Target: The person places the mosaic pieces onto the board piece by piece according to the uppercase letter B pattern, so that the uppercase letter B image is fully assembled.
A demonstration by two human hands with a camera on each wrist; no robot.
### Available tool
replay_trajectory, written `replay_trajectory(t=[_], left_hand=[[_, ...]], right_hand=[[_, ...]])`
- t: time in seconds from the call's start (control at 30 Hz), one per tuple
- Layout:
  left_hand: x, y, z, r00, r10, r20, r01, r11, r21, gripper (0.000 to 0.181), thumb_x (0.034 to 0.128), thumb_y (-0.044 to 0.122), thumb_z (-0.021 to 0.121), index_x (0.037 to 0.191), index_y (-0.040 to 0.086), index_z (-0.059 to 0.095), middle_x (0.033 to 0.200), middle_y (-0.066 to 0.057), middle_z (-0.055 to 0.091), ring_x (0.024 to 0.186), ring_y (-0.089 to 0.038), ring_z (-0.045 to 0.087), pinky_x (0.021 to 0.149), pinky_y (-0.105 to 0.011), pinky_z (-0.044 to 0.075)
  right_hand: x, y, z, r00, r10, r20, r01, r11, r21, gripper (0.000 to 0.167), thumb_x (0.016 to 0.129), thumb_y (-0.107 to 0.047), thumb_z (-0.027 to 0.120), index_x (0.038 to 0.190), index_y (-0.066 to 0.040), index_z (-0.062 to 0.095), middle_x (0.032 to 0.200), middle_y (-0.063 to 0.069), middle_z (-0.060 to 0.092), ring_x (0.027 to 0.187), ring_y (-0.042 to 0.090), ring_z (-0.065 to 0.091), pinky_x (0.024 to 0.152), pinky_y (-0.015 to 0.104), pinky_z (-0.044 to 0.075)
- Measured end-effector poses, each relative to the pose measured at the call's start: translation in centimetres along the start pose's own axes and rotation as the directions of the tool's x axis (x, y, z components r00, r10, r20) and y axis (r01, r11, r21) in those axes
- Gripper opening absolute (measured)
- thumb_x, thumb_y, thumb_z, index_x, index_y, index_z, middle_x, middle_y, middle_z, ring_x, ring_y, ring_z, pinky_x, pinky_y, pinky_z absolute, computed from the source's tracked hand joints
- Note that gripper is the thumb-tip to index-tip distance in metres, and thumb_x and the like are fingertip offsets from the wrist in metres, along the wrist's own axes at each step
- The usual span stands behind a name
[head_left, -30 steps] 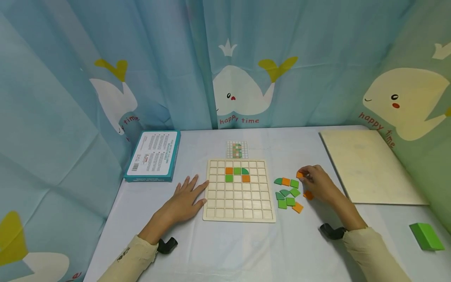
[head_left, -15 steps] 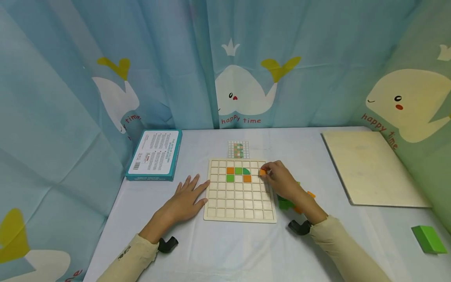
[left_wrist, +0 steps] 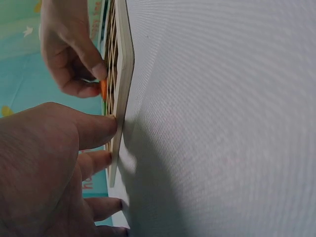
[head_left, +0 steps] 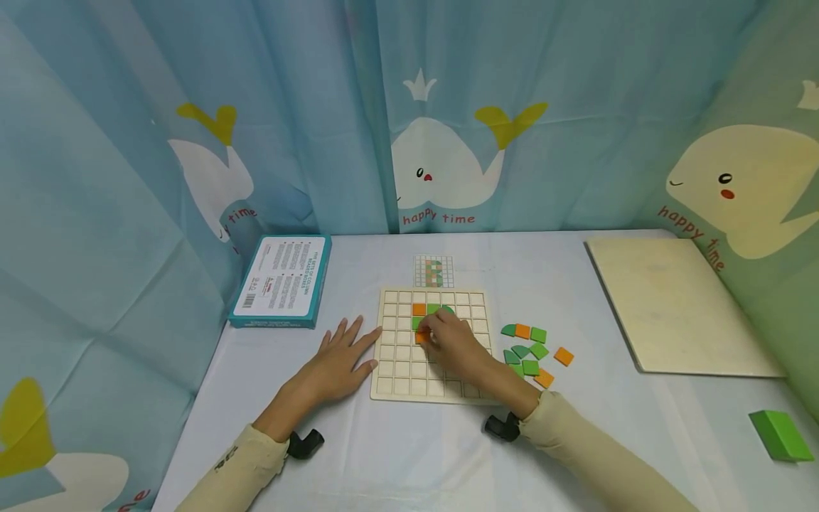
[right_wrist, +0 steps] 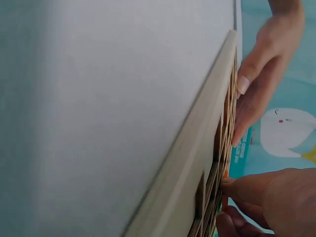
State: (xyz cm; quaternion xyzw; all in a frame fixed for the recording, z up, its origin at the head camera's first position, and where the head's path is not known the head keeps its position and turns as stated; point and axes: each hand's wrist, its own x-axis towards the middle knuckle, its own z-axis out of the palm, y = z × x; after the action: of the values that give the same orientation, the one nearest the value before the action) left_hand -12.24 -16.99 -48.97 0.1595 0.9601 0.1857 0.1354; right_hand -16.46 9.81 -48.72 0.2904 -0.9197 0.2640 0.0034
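Right hand (head_left: 457,348) pinching orange tile (head_left: 419,338), left hand (head_left: 335,364) outstretched against grid board (head_left: 402,370), pattern card (head_left: 434,272) in head view only.

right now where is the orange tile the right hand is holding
In the head view, the orange tile is pinched in the right hand at the wooden grid board, left of centre, just below a green tile.

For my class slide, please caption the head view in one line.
The right hand pinches an orange tile at the gridded board while the left hand touches the board's edge.
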Motion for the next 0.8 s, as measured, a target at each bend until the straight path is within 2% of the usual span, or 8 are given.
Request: replay_trajectory(t=[0.13,0.23,0.5,0.67,0.8], left_hand=[[0.0,0.1,0.1,1.0,-0.003,-0.002,0.003,1.0,0.003,0.061,0.1096,0.042,0.053,0.166,0.025,0.037,0.175,-0.018,0.019,0.163,-0.044,0.009,0.127,-0.067,0.013],[0.0,0.1,0.1,1.0,-0.003,-0.004,0.003,1.0,0.007,0.061,0.1095,0.042,0.054,0.166,0.025,0.038,0.175,-0.018,0.02,0.162,-0.044,0.01,0.127,-0.067,0.013],[0.0,0.3,-0.1,1.0,-0.004,-0.005,0.003,1.0,-0.004,0.061,0.1092,0.042,0.054,0.166,0.025,0.038,0.175,-0.018,0.02,0.162,-0.045,0.01,0.127,-0.067,0.013],[0.0,0.3,-0.1,1.0,-0.007,-0.008,0.007,1.0,0.002,0.061,0.1091,0.041,0.054,0.166,0.024,0.038,0.175,-0.018,0.02,0.162,-0.045,0.01,0.127,-0.067,0.013],[0.1,0.2,0.1,1.0,-0.012,-0.007,0.012,1.0,0.012,0.062,0.109,0.042,0.054,0.166,0.025,0.037,0.175,-0.018,0.019,0.162,-0.045,0.01,0.128,-0.066,0.013]], right_hand=[[0.0,-0.3,0.3,0.999,0.044,0.026,-0.044,0.999,-0.01,0.01,0.098,-0.011,0.076,0.107,-0.01,0.073,0.109,0.002,0.064,0.096,0.018,0.061,0.077,0.035,0.045],[0.0,-0.5,0.3,0.998,0.051,0.024,-0.051,0.999,-0.013,0.01,0.098,-0.01,0.076,0.108,-0.009,0.074,0.109,0.003,0.065,0.098,0.019,0.063,0.079,0.036,0.047],[-0.2,-0.7,0.2,1.0,-0.007,-0.019,0.007,1.0,-0.019,0.012,0.096,-0.005,0.077,0.108,-0.006,0.075,0.107,0.005,0.066,0.101,0.023,0.064,0.083,0.042,0.053],[-0.5,-0.4,-0.2,1.0,-0.024,-0.02,0.024,1.0,0.002,0.012,0.096,-0.007,0.078,0.108,-0.007,0.077,0.11,0.006,0.066,0.099,0.022,0.062,0.081,0.039,0.048],[-1.0,0.2,-1.2,1.0,-0.007,-0.025,0.007,1.0,0.013,0.015,0.095,-0.006,0.078,0.11,-0.009,0.076,0.113,0.006,0.066,0.102,0.024,0.062,0.081,0.039,0.045]])
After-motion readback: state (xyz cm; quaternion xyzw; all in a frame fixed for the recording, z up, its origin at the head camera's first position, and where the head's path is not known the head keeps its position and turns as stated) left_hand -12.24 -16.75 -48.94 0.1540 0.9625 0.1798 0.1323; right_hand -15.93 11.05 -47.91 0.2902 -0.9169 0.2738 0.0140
